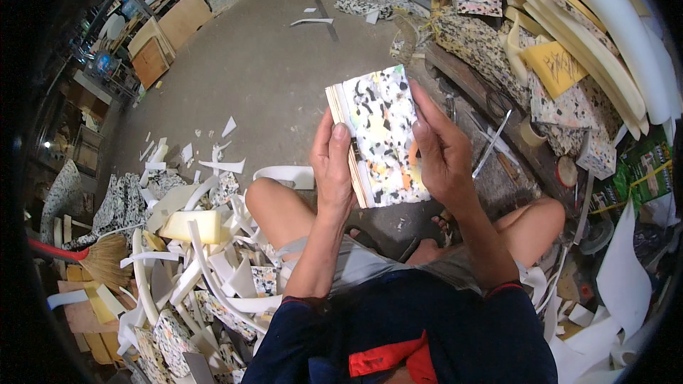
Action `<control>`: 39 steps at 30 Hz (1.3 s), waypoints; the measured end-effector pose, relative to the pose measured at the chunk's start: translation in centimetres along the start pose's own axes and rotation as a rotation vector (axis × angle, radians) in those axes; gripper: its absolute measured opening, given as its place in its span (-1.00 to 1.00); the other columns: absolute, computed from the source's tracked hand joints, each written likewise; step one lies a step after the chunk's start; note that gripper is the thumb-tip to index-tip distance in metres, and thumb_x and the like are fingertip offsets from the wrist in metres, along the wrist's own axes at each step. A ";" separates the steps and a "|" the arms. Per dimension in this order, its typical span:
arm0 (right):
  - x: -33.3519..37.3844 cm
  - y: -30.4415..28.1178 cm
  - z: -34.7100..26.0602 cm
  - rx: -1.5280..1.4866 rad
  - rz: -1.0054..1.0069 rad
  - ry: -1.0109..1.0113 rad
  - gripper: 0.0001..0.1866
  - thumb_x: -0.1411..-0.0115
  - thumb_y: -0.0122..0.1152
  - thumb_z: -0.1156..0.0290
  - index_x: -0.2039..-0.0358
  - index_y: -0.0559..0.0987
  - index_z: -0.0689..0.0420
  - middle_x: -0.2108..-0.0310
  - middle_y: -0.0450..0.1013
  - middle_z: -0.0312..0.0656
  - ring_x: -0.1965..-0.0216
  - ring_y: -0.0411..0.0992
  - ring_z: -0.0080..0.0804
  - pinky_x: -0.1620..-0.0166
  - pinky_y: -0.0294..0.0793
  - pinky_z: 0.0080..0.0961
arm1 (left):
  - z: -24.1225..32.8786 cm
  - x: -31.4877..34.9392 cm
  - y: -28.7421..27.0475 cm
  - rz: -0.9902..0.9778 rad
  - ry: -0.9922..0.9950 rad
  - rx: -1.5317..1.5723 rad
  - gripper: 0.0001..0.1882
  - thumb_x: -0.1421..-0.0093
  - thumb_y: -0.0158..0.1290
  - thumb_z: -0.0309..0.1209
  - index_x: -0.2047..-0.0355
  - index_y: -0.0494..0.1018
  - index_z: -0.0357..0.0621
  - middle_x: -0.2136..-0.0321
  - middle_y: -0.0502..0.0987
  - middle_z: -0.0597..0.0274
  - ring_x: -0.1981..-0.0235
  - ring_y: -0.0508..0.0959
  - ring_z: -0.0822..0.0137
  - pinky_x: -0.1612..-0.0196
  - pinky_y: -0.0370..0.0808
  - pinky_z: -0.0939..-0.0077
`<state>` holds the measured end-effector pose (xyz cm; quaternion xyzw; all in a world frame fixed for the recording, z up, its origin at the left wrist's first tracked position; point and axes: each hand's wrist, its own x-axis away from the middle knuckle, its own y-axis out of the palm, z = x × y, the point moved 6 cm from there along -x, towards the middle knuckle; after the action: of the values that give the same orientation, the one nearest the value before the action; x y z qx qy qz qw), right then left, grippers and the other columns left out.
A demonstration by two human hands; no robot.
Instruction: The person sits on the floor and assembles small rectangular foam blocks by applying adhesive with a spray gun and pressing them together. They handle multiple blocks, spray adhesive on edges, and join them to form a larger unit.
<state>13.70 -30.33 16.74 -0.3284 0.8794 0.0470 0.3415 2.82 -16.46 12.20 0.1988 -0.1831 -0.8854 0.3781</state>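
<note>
Held up between both hands, above my lap, is a rectangular block of speckled foam (384, 131), white with black, yellow and orange flecks. A thin layered strip, like plywood edging (339, 117), runs along its left side. My left hand (333, 160) grips that left edge, thumb on the strip and fingers behind. On the right edge, my right hand (445, 146) presses its thumb against the speckled face; its other fingers go behind the block, partly hidden. The block tilts slightly, its top leaning left.
Foam offcuts (206, 270) pile up at my left, beside a straw broom (107, 259) with a red handle. To the right lie a wooden beam (484, 99), a white-handled blade-like tool (492, 144), a tape roll (532, 131) and stacked curved foam sheets (590, 50). Boards (183, 18) lean far left.
</note>
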 end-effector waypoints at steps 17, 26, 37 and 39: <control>0.4 0.7 1.9 -0.133 -0.128 0.153 -0.41 -0.44 -0.10 0.38 -0.38 0.09 0.42 -0.23 0.28 0.36 -0.29 0.31 -0.03 -0.27 0.24 -0.36 | 0.0 0.0 0.2 0.044 0.016 -0.095 -0.45 -0.43 -0.04 -0.28 -0.28 0.25 -0.43 -0.05 0.52 0.03 0.01 0.53 0.38 -0.05 0.48 0.51; 1.6 3.4 2.0 0.033 -0.252 -0.080 -0.24 -0.36 -0.06 0.31 -0.42 -0.08 0.41 -0.45 -0.22 0.35 -0.49 -0.27 0.24 -0.47 -0.32 -0.09 | -2.8 0.1 -1.0 0.049 -0.027 -0.111 -0.46 -0.44 -0.07 -0.20 -0.22 0.32 -0.42 0.02 0.55 0.08 0.08 0.55 0.42 0.00 0.49 0.53; 1.5 -3.8 11.5 0.808 -0.639 0.260 -0.18 -0.23 0.22 -0.15 -0.28 0.37 0.24 -0.25 0.30 0.26 -0.32 0.24 0.13 -0.36 0.19 -0.17 | -10.3 -8.5 -9.9 -0.117 -0.481 0.888 -0.29 -0.43 -0.30 0.07 -0.32 0.21 -0.29 -0.27 0.34 -0.15 -0.15 0.52 -0.04 -0.15 0.54 0.01; 5.0 -3.3 14.2 0.631 -0.823 0.387 -0.35 -0.15 0.33 -0.07 -0.04 0.56 0.23 0.03 0.53 0.17 -0.07 0.49 0.05 -0.10 0.45 -0.15 | -11.9 -9.3 -11.9 -0.095 -0.503 0.904 -0.29 -0.43 -0.29 0.05 -0.32 0.20 -0.29 -0.28 0.33 -0.16 -0.17 0.49 -0.06 -0.15 0.52 -0.01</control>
<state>21.05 -31.24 3.23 -0.5295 0.6964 -0.4176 0.2456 7.40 -3.93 -1.64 0.1316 -0.6232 -0.7545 0.1580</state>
